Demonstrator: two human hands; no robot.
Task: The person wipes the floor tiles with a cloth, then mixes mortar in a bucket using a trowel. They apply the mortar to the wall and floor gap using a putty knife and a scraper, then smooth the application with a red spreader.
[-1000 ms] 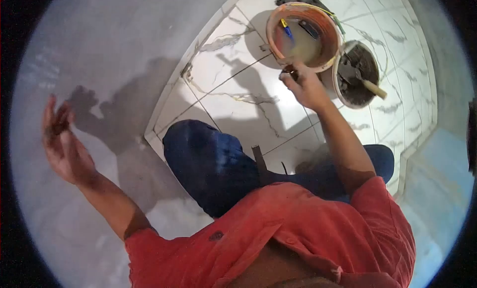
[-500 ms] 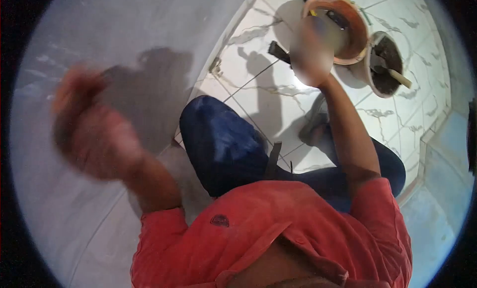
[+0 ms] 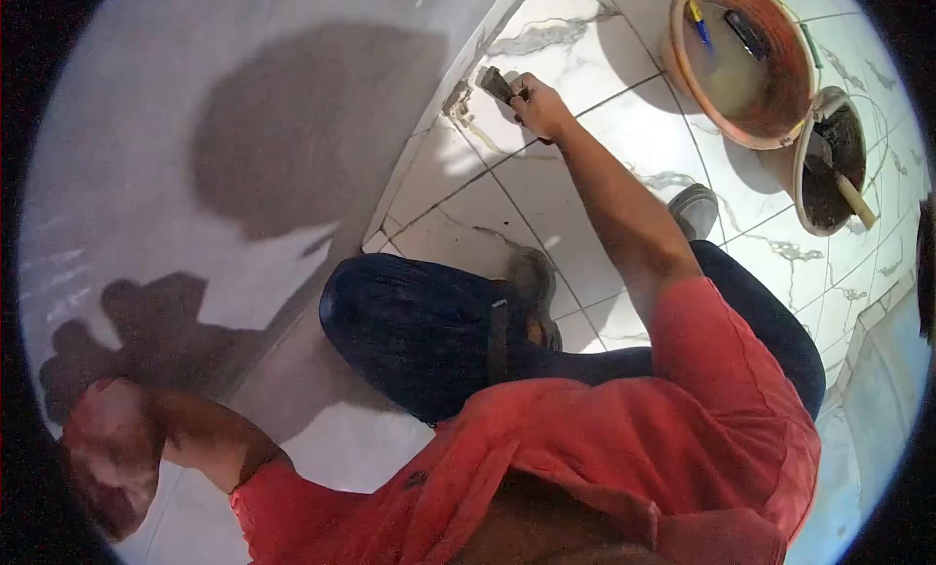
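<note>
Since a moment ago the right hand (image 3: 539,107) is reaching away from the orange bucket (image 3: 746,63), fingers closed on a small trowel (image 3: 495,82) pressing at the wall-floor joint; left hand (image 3: 107,453) is hanging blurred, grip unclear

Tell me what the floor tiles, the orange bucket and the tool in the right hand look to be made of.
Floor tiles: glossy ceramic or porcelain, likely; white with grey marble-like veins and light glare.
Orange bucket: probably plastic; a thin, smooth wall, holding murky liquid.
Tool in the right hand: dark, flat blade, possibly metal or rubber; too small to tell.
</note>
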